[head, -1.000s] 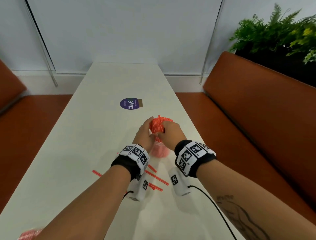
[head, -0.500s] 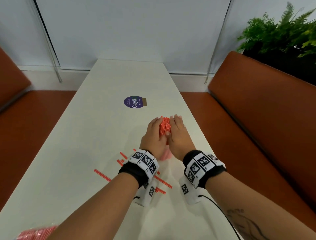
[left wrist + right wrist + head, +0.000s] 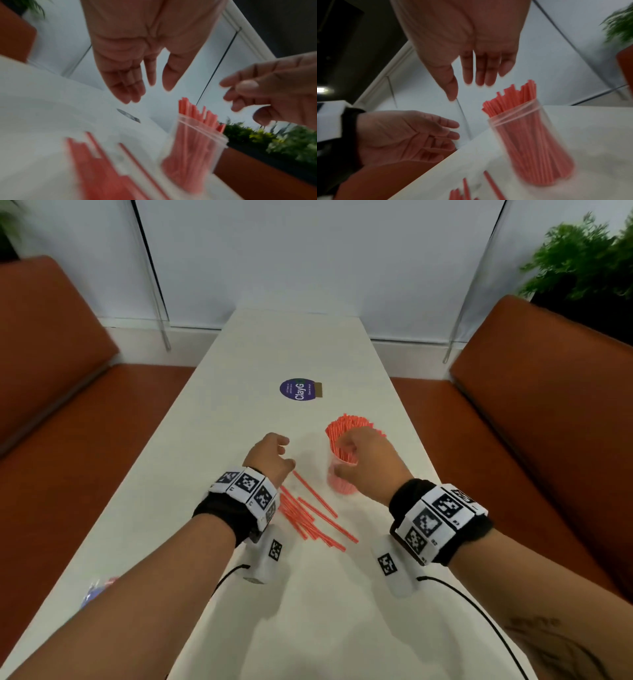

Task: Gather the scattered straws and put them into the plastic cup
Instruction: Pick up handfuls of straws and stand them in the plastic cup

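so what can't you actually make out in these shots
- Loose straws: exact count; they overlap, and the left wrist band covers part of the pile in the head view.
- Cup: near side hidden behind the right hand.
- Sticker: small print too tiny.
- Both wrist views: motion-blurred.

The scene is looked at by the head camera from above, facing forward and down along the long white table (image 3: pixel 239 440) toward the pale wall at its far end; both forearms are seen from behind. The left wrist camera is placed low, under the left hand (image 3: pixel 137 47), and faces along the palm toward the fingers, very near to them. The right wrist camera is placed in the same way under the right hand (image 3: pixel 467 40). The clear plastic cup filled with red straws (image 3: pixel 342 470) (image 3: pixel 193 148) (image 3: pixel 532 146) is shared by all three views, and each wrist view also shows the opposite hand.
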### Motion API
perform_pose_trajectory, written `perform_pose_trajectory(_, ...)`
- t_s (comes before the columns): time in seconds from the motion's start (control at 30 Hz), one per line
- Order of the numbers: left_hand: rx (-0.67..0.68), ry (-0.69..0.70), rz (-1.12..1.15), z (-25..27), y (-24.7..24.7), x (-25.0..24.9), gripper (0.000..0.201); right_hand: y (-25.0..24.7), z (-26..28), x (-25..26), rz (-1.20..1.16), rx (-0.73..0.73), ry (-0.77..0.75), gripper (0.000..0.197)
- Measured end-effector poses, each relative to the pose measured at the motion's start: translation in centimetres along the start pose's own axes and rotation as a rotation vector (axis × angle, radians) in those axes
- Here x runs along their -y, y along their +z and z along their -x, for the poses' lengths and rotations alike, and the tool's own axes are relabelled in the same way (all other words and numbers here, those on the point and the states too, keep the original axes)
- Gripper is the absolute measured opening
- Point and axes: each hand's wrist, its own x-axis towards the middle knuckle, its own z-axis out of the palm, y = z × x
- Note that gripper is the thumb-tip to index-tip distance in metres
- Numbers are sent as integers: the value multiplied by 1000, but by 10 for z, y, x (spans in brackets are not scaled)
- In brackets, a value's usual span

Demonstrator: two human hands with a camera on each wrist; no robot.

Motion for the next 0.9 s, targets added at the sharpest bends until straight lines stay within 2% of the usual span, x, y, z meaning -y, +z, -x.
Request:
perform_pose_trajectory(0.07,40,-72,-213,11,-15,17,47,14,5,7,114,278,26,48)
perform_pose_trajectory(0.13,111,-138,-416,25,-24,35,50,31,7,11,250,460,78,59)
perform_pose_trajectory(0.23,230,-138,-772,42,-24,53,42,55,5,10,372,580,125,66)
perform_pose_trajectory(0.3,289,-118,-915,51,-20,53,38,68,0,8,385,599,165,66)
perform_pose_trajectory(0.43,330,-140,-945,64,-2,51,62,81,-15,12,349,538,210,44)
perform_pose_trajectory(0.53,299,-72,-954,66,8,45,39,87,-23,20,349,516,212,44)
perform_pose_trajectory(0.7,287,-44,-697,53,2,44,21,91,-32,30,272,528,225,41)
perform_pose_trajectory(0.73,282,-72,-633,52,-2,45,21,91,-33,32,248,520,227,47)
perform_pose_trajectory(0.77,333,-125,-597,50,-3,47,20,91,-34,36,251,524,233,52)
perform_pose_trajectory(0.8,347,-185,-557,49,-4,48,29,93,-34,40,280,532,225,55)
perform_pose_trajectory(0.9,218,-348,-315,49,-8,54,44,107,-36,56,430,561,161,48)
